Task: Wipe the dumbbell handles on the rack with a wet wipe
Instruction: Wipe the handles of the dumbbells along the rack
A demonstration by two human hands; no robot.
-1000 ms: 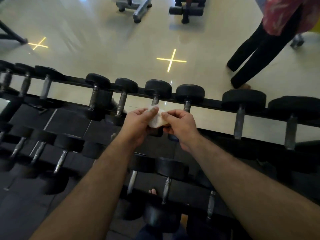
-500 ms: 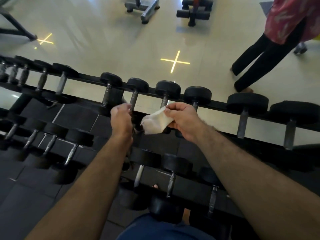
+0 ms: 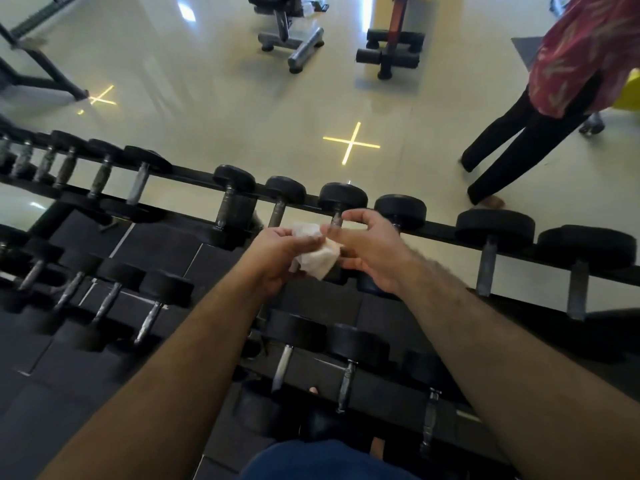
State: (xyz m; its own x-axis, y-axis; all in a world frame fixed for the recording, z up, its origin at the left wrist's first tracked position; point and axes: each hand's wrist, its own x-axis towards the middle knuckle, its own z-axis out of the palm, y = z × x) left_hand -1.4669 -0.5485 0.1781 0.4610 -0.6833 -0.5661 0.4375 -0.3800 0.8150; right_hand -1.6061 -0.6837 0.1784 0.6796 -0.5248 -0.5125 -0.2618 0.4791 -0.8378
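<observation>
A crumpled white wet wipe [image 3: 318, 260] is held between both hands above the top tier of the black dumbbell rack [image 3: 440, 226]. My left hand [image 3: 277, 252] cups its left side with the fingers curled around it. My right hand [image 3: 369, 249] pinches its right side, index finger stretched out above. Right behind the hands stand dumbbells with metal handles: one [image 3: 224, 208] to the left, one [image 3: 277, 213] behind my left hand, one [image 3: 336, 219] behind my right fingertips. The wipe touches none of the handles.
More dumbbells fill the top tier left [image 3: 136, 188] and right [image 3: 486, 268], and the lower tier [image 3: 282, 367]. A person in black trousers [image 3: 519, 140] stands on the tiled floor at the right. Two gym benches [image 3: 294, 39] stand beyond.
My left hand has left the dumbbell handle it gripped and come back to the wipe. Both hands hold the wipe again, as a second ago. The view has shifted slightly.
</observation>
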